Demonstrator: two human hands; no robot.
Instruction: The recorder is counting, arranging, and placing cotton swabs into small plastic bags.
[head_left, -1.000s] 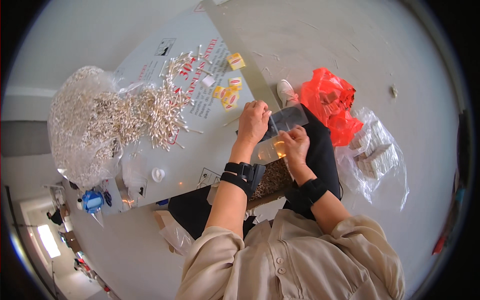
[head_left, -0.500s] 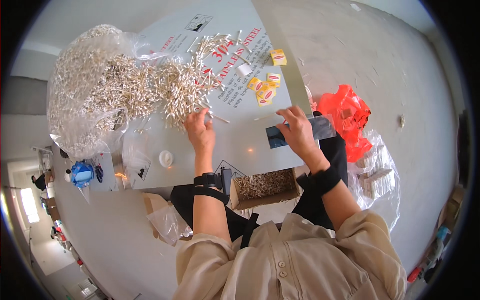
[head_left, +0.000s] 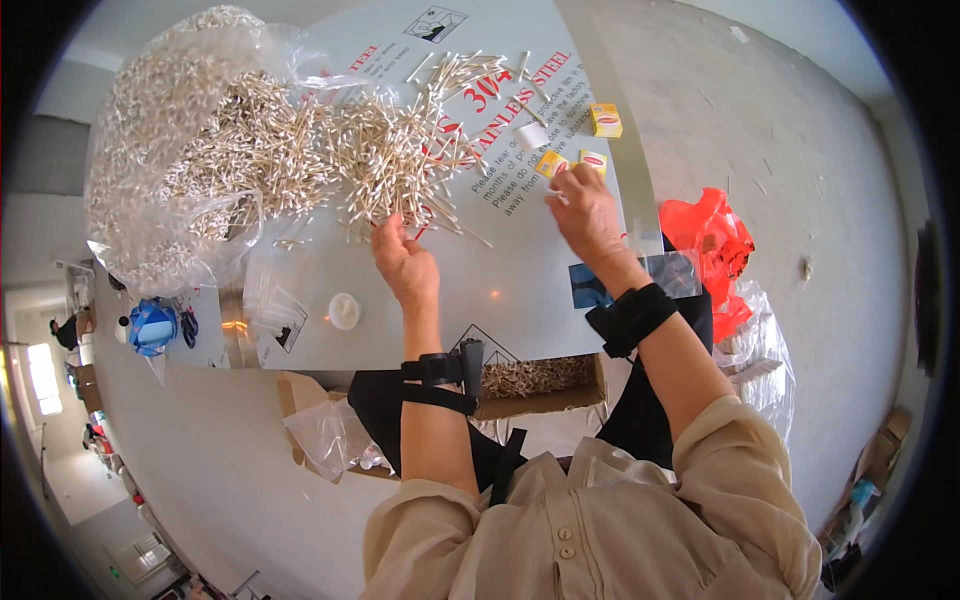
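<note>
A loose pile of cotton swabs point(head_left: 390, 155) lies on the steel-sheet table point(head_left: 480, 310). My left hand point(head_left: 408, 265) is at the pile's near edge, its fingers bent around a few swab ends. Farther right, my right hand point(head_left: 588, 212) hovers low over the table with its fingers pinched together. Something small and pale shows at its fingertips, too small to name. Just beyond that hand are small yellow packets point(head_left: 593, 162), partly hidden by the fingers. Another yellow packet point(head_left: 606, 120) and a white piece point(head_left: 532, 136) lie farther back.
A big clear bag of swabs point(head_left: 160, 150) fills the left side. Near it stands a small white round container point(head_left: 344, 311). A dark blue film strip point(head_left: 590, 287) lies under my right forearm. Below the table edge is a cardboard box point(head_left: 540, 400) of swabs; a red bag point(head_left: 708, 240) is at right.
My right hand has moved up and away from the dark film strip to the yellow packets, its fingers closing. My left hand stays at the swab pile. The view has shifted slightly.
</note>
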